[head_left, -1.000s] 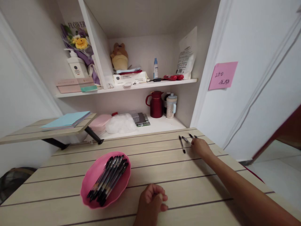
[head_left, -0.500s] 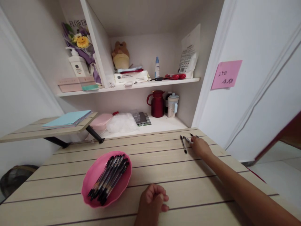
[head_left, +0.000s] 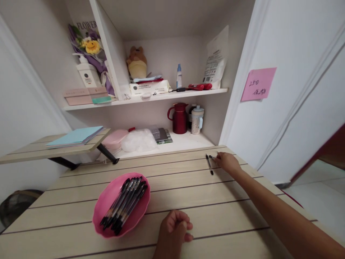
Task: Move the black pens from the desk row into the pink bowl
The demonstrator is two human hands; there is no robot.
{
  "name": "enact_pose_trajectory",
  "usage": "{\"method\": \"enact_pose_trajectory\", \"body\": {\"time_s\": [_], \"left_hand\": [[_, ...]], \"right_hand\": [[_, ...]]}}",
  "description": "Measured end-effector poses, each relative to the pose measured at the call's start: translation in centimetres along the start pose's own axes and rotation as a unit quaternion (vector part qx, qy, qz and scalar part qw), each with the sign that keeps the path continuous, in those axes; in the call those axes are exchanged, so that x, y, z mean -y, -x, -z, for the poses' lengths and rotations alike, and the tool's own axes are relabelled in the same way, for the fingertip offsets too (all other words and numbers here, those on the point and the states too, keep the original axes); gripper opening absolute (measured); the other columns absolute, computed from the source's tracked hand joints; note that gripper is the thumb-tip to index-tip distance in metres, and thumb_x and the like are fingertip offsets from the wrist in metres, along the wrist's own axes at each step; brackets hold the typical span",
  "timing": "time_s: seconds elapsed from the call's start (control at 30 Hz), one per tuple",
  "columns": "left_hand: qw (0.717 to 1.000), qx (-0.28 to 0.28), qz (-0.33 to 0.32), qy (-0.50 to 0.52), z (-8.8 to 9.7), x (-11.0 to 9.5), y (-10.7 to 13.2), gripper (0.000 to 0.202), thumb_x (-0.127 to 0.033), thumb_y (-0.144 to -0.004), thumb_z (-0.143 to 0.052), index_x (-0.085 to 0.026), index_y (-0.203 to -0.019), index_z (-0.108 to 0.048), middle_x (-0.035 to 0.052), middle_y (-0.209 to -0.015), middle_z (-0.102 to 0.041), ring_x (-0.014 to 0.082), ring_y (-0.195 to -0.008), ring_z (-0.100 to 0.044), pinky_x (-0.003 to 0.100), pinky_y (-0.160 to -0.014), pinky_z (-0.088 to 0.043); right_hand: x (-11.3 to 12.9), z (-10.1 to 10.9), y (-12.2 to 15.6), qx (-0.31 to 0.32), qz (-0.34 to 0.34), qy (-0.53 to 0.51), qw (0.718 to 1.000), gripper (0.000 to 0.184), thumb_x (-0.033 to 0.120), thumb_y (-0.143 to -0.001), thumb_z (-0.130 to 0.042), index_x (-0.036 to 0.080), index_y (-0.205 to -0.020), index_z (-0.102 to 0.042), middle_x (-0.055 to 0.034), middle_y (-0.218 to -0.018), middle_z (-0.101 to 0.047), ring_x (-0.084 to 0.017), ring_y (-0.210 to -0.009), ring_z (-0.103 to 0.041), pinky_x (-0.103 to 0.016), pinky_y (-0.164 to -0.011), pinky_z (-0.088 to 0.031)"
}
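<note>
At the far right of the table, my right hand [head_left: 228, 162] is closed in a pinch on a pen [head_left: 211, 157], whose end sticks out left of the fingertips. The rest of it is hidden by the hand. Just left lies a loose black pen [head_left: 209, 165], flat on the wood. My left hand [head_left: 175, 230] rests near the front, fingers loosely curled and apart, holding nothing. To its left stands a pink scalloped bowl [head_left: 101, 210] with a bundle of several black-capped clear pens [head_left: 126, 205] lying slantwise inside.
The slatted wooden table [head_left: 172, 190] backs onto white shelves [head_left: 188, 95]. A red jug [head_left: 179, 118] and a pale cup [head_left: 197, 121] stand on the lower shelf. Blue paper sheets [head_left: 77, 136] lie on a small raised stand [head_left: 99, 138] at left. A pink note [head_left: 258, 84] sticks to the right wall.
My right hand has shifted slightly left, and its fingers have closed around the pen beside the loose one. The left hand and the bowl stay in place.
</note>
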State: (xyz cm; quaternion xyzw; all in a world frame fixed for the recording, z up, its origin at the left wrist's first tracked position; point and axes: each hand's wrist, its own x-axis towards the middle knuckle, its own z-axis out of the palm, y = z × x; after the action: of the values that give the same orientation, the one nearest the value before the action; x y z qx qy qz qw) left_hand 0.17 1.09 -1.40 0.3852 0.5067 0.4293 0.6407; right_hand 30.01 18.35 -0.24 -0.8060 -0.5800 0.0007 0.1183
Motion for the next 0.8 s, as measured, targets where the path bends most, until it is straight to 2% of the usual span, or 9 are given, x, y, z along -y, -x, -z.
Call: {"method": "enact_pose_trajectory", "body": {"time_s": [0.1,0.27,0.67,0.8], "left_hand": [[1.0,0.0,0.001,0.003,0.1,0.1,-0.1,0.015,-0.023,-0.059,-0.058,-0.014,-0.07,-0.057,0.004,-0.064,-0.057,0.0136,-0.065,-0.052,0.023,-0.053,-0.045],[1.0,0.003,-0.005,0.007,0.2,0.3,-0.1,0.017,-0.025,-0.058,-0.06,-0.014,-0.071,-0.058,0.0041,-0.064,-0.058,0.0141,-0.065,-0.053,0.023,-0.053,-0.045],[1.0,-0.001,0.007,-0.004,0.0,-0.2,0.1,0.014,-0.022,-0.06,-0.057,-0.013,-0.071,-0.057,0.005,-0.066,-0.059,0.0131,-0.064,-0.052,0.023,-0.052,-0.045],[1.0,-0.001,0.007,-0.002,0.0,-0.2,0.2,0.016,-0.023,-0.059,-0.057,-0.014,-0.072,-0.057,0.0046,-0.066,-0.058,0.0134,-0.065,-0.052,0.023,-0.053,-0.046]], "right_hand": [[0.9,-0.6,0.0,0.005,-0.007,0.007,1.0,0.03,0.039,-0.08,-0.045,0.015,-0.089,-0.062,-0.0139,-0.094,-0.065,-0.024,-0.085,-0.061,-0.029,-0.065,-0.04],[1.4,-1.3,0.3,0.011,-0.018,0.017,1.0,0.029,0.032,-0.083,-0.044,0.011,-0.094,-0.061,-0.0184,-0.099,-0.063,-0.026,-0.091,-0.06,-0.031,-0.071,-0.041],[1.5,-1.2,0.3,0.008,-0.057,0.019,0.998,0.032,0.027,-0.084,-0.038,0.008,-0.098,-0.061,-0.0199,-0.101,-0.062,-0.026,-0.092,-0.06,-0.031,-0.072,-0.043],[1.4,-0.9,0.3,0.006,-0.059,0.019,0.998,0.033,0.029,-0.084,-0.039,0.009,-0.098,-0.061,-0.0199,-0.101,-0.061,-0.026,-0.091,-0.06,-0.032,-0.071,-0.043]]}}
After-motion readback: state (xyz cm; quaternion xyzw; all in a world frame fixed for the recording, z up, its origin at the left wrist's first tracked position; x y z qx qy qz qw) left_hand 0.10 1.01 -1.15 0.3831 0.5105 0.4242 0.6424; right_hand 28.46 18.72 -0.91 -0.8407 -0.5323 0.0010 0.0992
